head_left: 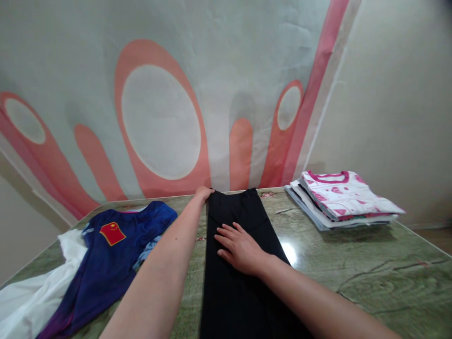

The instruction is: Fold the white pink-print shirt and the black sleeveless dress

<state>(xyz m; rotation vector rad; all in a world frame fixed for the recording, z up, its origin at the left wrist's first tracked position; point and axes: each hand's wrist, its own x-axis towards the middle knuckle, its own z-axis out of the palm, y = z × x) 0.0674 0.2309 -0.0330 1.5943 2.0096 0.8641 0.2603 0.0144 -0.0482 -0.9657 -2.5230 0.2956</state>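
A pair of black trousers (233,292) lies lengthwise down the middle of the table, apparently folded in half, with its waist end at the far edge. My left hand (204,192) reaches to the far left corner of the waist, its fingers closed on the cloth there; the fingertips are partly hidden. Flat on the upper middle of the trousers rests my right hand (240,247), fingers stretched and slightly spread. The near end of the trousers runs out of the bottom of the view.
On the left lie a loose dark blue shirt (102,273) with a red flag patch and a white garment (38,301). A stack of folded clothes (339,197) sits at the back right. The green marbled table (370,292) meets a wall with a pink-patterned covering (162,186).
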